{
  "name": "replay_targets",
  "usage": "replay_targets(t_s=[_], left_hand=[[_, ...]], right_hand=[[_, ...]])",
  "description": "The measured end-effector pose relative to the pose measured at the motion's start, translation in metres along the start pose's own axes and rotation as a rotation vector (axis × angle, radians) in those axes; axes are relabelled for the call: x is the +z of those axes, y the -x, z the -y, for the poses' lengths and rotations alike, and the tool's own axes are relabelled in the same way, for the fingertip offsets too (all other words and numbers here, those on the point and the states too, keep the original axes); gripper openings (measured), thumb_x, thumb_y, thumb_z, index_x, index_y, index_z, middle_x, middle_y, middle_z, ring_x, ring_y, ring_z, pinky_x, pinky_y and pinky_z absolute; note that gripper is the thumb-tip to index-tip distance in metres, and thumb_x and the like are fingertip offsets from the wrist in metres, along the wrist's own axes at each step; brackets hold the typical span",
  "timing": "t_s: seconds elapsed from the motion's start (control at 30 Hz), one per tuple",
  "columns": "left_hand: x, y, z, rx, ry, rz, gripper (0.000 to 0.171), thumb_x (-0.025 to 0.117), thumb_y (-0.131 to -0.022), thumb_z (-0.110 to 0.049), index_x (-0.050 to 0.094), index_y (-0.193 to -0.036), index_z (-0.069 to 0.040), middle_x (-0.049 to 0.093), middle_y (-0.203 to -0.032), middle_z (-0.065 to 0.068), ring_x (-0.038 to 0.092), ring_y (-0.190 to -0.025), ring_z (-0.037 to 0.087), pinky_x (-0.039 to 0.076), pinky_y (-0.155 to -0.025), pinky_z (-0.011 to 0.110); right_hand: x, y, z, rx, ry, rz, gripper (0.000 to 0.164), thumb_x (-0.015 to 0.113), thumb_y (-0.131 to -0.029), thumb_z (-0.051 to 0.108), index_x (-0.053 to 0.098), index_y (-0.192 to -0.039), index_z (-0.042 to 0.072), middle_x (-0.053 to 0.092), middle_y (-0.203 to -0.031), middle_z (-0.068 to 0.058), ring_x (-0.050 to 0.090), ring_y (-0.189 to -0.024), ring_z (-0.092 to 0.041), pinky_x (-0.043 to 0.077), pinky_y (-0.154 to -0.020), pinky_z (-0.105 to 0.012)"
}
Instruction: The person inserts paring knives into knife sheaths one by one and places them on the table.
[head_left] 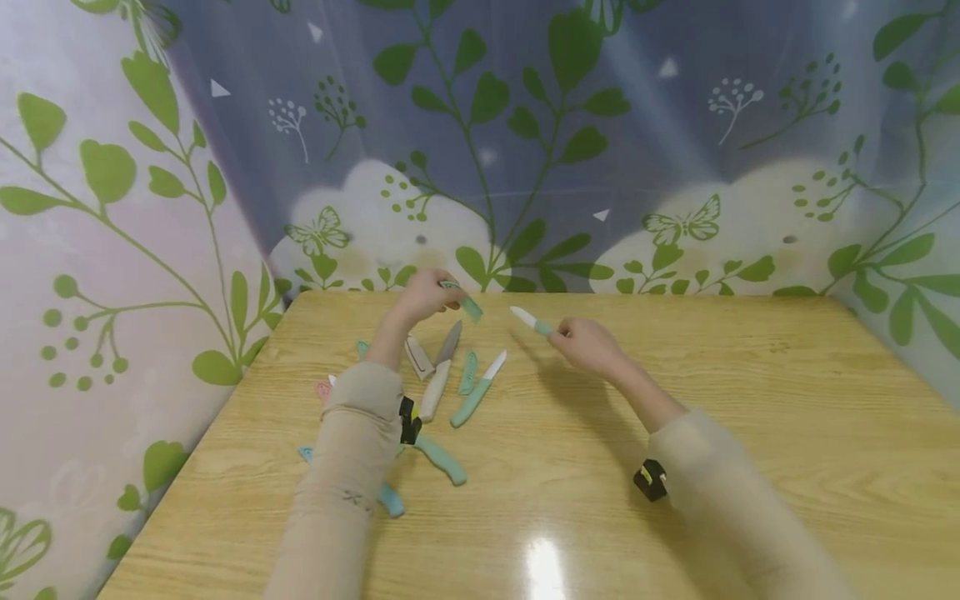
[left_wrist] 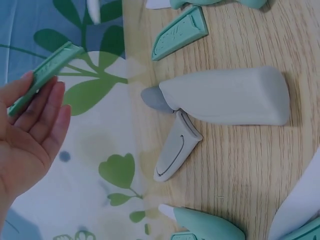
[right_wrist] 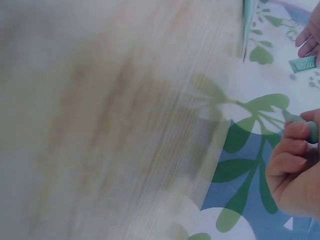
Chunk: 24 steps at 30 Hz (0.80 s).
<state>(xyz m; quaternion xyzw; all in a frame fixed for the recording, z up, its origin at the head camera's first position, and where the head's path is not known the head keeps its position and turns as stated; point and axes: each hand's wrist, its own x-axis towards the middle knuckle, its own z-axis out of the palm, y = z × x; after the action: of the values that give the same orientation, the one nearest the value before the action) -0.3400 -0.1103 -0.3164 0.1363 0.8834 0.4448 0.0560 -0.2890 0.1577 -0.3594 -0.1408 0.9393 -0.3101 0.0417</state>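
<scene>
My left hand (head_left: pixel 427 297) pinches a green knife sheath (head_left: pixel 471 309) above the far part of the table. In the left wrist view, the sheath (left_wrist: pixel 52 63) lies between the thumb and fingers, its end pointing away. My right hand (head_left: pixel 588 344) grips the green handle of a small knife (head_left: pixel 523 316), its white blade pointing left toward the sheath. Blade and sheath are apart. Below my left hand lie a cream-handled knife (head_left: pixel 437 390) with a grey blade and its cream sheath (head_left: pixel 419 357). Beside them rest another green sheath (head_left: pixel 468 372) and a green-handled knife (head_left: pixel 471 405).
Under my left forearm, partly hidden, lie a larger green handle (head_left: pixel 442 460), a blue handle (head_left: pixel 391 500), a blue sheath tip (head_left: pixel 305 453) and a pink piece (head_left: pixel 322 390). The wooden table (head_left: pixel 750 383) ends at a leaf-patterned curtain (head_left: pixel 525 167).
</scene>
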Motion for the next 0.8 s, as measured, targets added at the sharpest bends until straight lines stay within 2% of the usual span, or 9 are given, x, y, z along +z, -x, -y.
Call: replay_targets(t_s=[0.07,0.13,0.33,0.5,0.7,0.8], left_hand=[[-0.002,0.002,-0.001,0.006,0.053,-0.016,0.025,0.058,-0.092,-0.015,0.058,-0.107,0.005,0.064,-0.100,0.020,0.062,-0.094,0.031,0.052,-0.086,0.038],[-0.003,0.003,-0.003,0.008,0.106,-0.027,0.025,0.059,-0.091,-0.014,0.057,-0.107,0.005,0.063,-0.100,0.021,0.061,-0.096,0.033,0.051,-0.087,0.040],[-0.006,0.005,-0.007,0.019,0.205,-0.043,0.023,0.060,-0.090,-0.013,0.058,-0.104,0.006,0.065,-0.097,0.020,0.062,-0.096,0.034,0.053,-0.085,0.036],[-0.009,0.008,-0.011,0.029,0.268,-0.053,0.019,0.061,-0.089,-0.010,0.059,-0.100,0.005,0.067,-0.089,0.018,0.062,-0.095,0.038,0.054,-0.082,0.034],[-0.007,0.013,-0.017,0.013,0.343,-0.063,0.016,0.061,-0.089,-0.011,0.058,-0.098,0.002,0.065,-0.080,0.004,0.064,-0.086,0.027,0.053,-0.084,0.035],[-0.006,0.015,-0.020,0.011,0.389,-0.068,0.016,0.061,-0.089,-0.010,0.056,-0.099,0.002,0.064,-0.078,0.003,0.063,-0.087,0.030,0.053,-0.083,0.036]], right_hand=[[-0.001,0.004,0.001,-0.008,-0.082,-0.014,0.037,0.042,-0.096,0.028,0.059,-0.099,-0.004,0.042,-0.054,0.001,0.034,-0.045,-0.011,0.027,-0.041,-0.022],[-0.003,0.008,0.002,-0.006,-0.159,-0.022,0.038,0.043,-0.097,0.031,0.058,-0.100,-0.003,0.041,-0.052,0.001,0.032,-0.044,-0.011,0.026,-0.041,-0.022],[-0.006,0.027,0.009,-0.048,-0.286,-0.050,0.029,0.047,-0.097,0.028,0.055,-0.085,0.003,0.046,-0.054,-0.003,0.032,-0.045,-0.014,0.027,-0.042,-0.024],[-0.003,0.043,0.015,-0.065,-0.336,-0.090,0.027,0.050,-0.095,0.024,0.055,-0.078,0.004,0.048,-0.056,-0.004,0.031,-0.046,-0.014,0.026,-0.041,-0.022],[0.000,0.061,0.022,-0.066,-0.385,-0.092,0.022,0.052,-0.095,0.024,0.058,-0.094,0.002,0.047,-0.056,-0.003,0.030,-0.045,-0.013,0.024,-0.040,-0.022],[0.001,0.067,0.027,-0.073,-0.417,-0.098,0.024,0.053,-0.095,0.024,0.058,-0.102,0.001,0.047,-0.056,-0.003,0.029,-0.044,-0.012,0.023,-0.039,-0.022]])
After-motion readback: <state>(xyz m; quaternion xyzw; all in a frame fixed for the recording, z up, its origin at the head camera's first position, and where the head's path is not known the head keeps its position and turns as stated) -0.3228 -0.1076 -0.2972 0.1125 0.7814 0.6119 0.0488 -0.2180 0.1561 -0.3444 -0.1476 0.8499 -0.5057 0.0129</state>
